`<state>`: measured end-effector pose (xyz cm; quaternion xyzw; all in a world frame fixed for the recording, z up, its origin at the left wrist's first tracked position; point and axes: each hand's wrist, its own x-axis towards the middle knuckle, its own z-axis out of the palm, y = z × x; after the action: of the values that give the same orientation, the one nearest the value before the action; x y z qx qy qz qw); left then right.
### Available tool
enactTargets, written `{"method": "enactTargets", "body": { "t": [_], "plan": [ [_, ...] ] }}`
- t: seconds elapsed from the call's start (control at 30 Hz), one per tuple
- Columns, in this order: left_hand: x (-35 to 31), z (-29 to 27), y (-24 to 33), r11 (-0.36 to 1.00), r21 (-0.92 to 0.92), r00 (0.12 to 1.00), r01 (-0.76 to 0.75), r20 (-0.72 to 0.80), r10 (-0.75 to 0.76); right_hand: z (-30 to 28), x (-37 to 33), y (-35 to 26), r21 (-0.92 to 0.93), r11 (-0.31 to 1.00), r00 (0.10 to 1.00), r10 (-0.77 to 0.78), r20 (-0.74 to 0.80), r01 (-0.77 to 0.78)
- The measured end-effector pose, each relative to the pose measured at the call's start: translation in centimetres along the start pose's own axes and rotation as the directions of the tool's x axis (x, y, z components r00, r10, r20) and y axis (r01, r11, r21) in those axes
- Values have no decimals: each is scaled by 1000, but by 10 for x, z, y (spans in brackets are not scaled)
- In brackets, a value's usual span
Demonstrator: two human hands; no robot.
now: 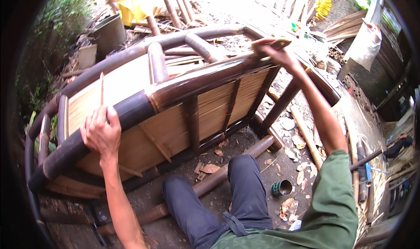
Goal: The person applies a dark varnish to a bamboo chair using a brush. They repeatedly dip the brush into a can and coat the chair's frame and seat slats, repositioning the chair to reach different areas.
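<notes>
A dark brown bamboo bench frame (197,85) lies tipped in front of me, with pale split-bamboo panels (168,125) between its poles. My left hand (103,128) is wrapped over the thick, near-black pole (133,111) at its left end. At the far right end of the same long pole, my right hand (276,54) is closed around a flat paintbrush (280,43) with a wooden handle. The bristles are hidden from me. Part of the pole's upper surface looks glossy. On the ground right of my knees stands a small green tin can (281,187), its inside dark.
A bamboo pole (205,185) of the frame runs low across, beneath my legs. Dry leaves (287,205) litter the dirt. Loose bamboo poles (306,135) lie to the right. A grey bin (109,36) and yellow cloth (131,6) are at the back left.
</notes>
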<state>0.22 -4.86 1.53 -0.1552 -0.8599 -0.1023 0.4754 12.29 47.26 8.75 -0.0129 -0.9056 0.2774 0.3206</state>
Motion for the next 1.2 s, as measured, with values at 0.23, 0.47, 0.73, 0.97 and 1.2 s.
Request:
{"method": "enactTargets", "body": {
  "t": [0.23, 0.47, 0.73, 0.97, 1.2],
  "plan": [
    [2, -6, -1, 1000, 5, 999, -18, 38, 18, -83, -30, 52, -46, 928, 901, 345, -265, -369],
    [1, -4, -12, 996, 72, 997, -43, 74, 38, 4, -64, 73, -312, 948, 781, -148, -607, -63],
    [-2, 9, -19, 998, 52, 997, -25, 75, 21, -82, -198, 78, -416, 887, 566, -242, -788, -200],
    [-5, 17, -35, 993, 118, 995, -10, 97, -1, -140, -247, 12, -510, 746, 569, -216, -794, -428],
    [-7, 17, -32, 991, 136, 996, -10, 95, -3, -250, -198, 13, -521, 591, 675, 54, -736, -616]
  ]
}}
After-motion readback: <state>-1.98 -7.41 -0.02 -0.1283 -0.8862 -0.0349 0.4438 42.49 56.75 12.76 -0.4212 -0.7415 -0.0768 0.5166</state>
